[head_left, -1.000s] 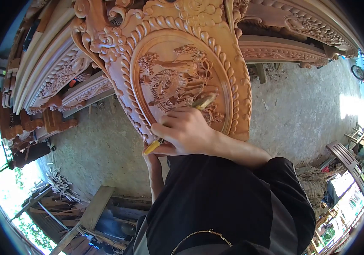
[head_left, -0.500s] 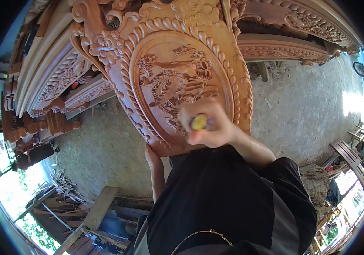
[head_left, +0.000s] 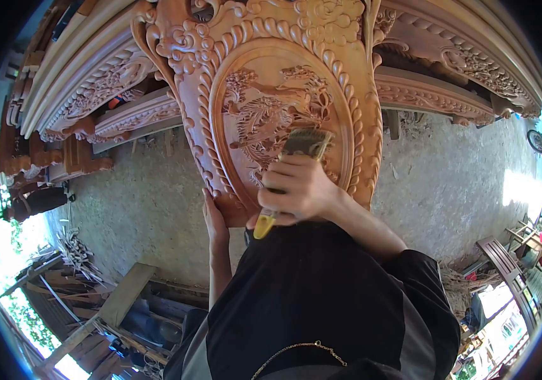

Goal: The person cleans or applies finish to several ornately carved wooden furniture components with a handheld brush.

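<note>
A carved wooden panel point(head_left: 195, 136) of orange-brown wood stands tilted in front of me, with an oval relief point(head_left: 264, 114) framed by a rope-like border. My right hand point(head_left: 299, 190) is wrapped round a wide flat paintbrush point(head_left: 263, 226) with a yellow handle end. Its dark bristles point up and away, overlapping the lower right of the relief in this view. At the panel's lower left corner, my left hand point(head_left: 216, 220) grips the edge, its fingers running up along the side.
Carved wooden furniture pieces stand behind the panel, at left point(head_left: 103, 95) and right point(head_left: 435, 95). Concrete floor point(head_left: 144, 202) surrounds me. A wooden plank point(head_left: 125, 297) and scrap wood point(head_left: 78, 256) lie at lower left, with a slatted wooden piece point(head_left: 505, 269) at right.
My right hand has turned, so the brush now shows lengthwise, bristles over the carving, instead of handle end toward me. My left hand stays at the panel's corner. The view has shifted slightly.
</note>
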Demonstrator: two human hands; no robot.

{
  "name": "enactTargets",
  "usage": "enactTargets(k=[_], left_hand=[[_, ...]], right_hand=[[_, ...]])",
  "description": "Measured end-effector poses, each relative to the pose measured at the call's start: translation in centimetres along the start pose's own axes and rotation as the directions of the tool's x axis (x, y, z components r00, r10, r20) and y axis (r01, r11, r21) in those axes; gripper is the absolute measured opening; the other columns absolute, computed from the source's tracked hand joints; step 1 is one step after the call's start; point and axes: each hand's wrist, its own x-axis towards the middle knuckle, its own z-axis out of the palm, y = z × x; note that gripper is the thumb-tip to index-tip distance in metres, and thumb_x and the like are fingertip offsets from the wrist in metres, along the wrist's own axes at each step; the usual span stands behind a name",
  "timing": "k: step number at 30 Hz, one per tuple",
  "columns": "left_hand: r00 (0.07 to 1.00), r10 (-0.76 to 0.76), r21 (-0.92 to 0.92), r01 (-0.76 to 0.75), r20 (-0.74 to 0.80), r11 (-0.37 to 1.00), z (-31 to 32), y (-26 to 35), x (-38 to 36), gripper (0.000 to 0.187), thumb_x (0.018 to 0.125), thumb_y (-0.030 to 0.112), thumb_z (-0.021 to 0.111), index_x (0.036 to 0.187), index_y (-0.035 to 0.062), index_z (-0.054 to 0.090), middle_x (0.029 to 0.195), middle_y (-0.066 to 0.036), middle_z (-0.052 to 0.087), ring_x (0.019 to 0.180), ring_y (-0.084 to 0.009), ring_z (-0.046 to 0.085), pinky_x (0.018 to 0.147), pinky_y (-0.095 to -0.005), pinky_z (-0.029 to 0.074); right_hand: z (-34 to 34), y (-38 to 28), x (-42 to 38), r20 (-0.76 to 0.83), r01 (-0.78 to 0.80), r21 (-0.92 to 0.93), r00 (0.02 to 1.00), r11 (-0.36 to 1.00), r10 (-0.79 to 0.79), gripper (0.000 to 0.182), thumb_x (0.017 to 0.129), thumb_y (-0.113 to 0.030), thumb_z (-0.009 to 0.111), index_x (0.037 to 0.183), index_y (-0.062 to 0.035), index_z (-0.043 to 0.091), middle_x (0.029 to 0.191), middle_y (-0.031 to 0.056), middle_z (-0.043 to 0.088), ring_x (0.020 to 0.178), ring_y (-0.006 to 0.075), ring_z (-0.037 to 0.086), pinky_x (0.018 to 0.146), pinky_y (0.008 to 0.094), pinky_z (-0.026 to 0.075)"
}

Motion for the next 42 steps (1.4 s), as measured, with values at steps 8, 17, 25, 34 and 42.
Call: enactTargets(k=[8, 17, 25, 34, 42], left_hand=[[0.999, -0.031, -0.005, 0.031, 0.027, 0.999, -0.8, -0.4, 0.0, 0.057, 0.106, 0.054, 0.039, 0.113, 0.0042, 0.065, 0.104, -0.005, 0.062, 0.094, -0.012, 0.057, 0.085, -0.0281, 0.048], [0.993, -0.032, 0.042, 0.037, -0.11, 0.998, 1.4, 1.5, -1.3, 0.054, 0.106, 0.053, 0.041, 0.104, 0.0046, 0.065, 0.098, -0.003, 0.06, 0.088, -0.0117, 0.055, 0.079, -0.0278, 0.047], [0.992, -0.075, -0.086, 0.067, -0.101, 0.994, 1.6, 1.3, -0.7, 0.051, 0.105, 0.052, 0.044, 0.104, 0.0064, 0.065, 0.095, -0.003, 0.061, 0.083, -0.0112, 0.057, 0.076, -0.0282, 0.049], [0.993, -0.097, -0.174, 0.083, -0.072, 0.981, 1.2, 0.2, -0.1, 0.049, 0.105, 0.052, 0.046, 0.107, 0.007, 0.064, 0.096, -0.002, 0.06, 0.086, -0.0108, 0.059, 0.078, -0.0269, 0.05], [0.989, -0.15, -0.256, 0.143, -0.007, 0.956, 0.1, -1.6, 1.2, 0.045, 0.105, 0.052, 0.046, 0.102, 0.0099, 0.063, 0.092, 0.0, 0.058, 0.082, -0.0098, 0.057, 0.073, -0.0263, 0.05]], right_hand=[[-0.3, -1.4, 2.2, -0.071, 0.011, 0.098, 0.997, 0.995, -0.004, 0.049, 0.075, -0.052, 0.081, 0.072, -0.0103, 0.056, 0.068, 0.0027, 0.047, 0.059, 0.0213, 0.053, 0.049, 0.0348, 0.039], [-1.0, 0.7, 1.6, -0.424, 0.002, 0.283, 0.897, 0.959, 0.124, 0.063, 0.077, -0.063, 0.078, 0.067, -0.0084, 0.049, 0.057, 0.0025, 0.043, 0.046, 0.0216, 0.045, 0.043, 0.032, 0.031], [2.0, -0.3, 0.6, -0.277, -0.018, 0.293, 0.955, 0.956, 0.103, 0.064, 0.075, -0.067, 0.076, 0.07, -0.0088, 0.05, 0.058, 0.0015, 0.045, 0.049, 0.0208, 0.049, 0.045, 0.032, 0.037], [2.4, -0.4, 1.5, -0.224, -0.033, 0.194, 0.972, 0.98, 0.077, 0.058, 0.065, -0.054, 0.086, 0.069, -0.0086, 0.05, 0.064, 0.0048, 0.045, 0.052, 0.0252, 0.049, 0.047, 0.0355, 0.035], [3.5, -0.3, 2.2, -0.278, -0.002, 0.4, 0.953, 0.916, 0.124, 0.059, 0.062, -0.045, 0.092, 0.066, -0.0079, 0.046, 0.061, 0.006, 0.043, 0.049, 0.0276, 0.046, 0.046, 0.037, 0.033]])
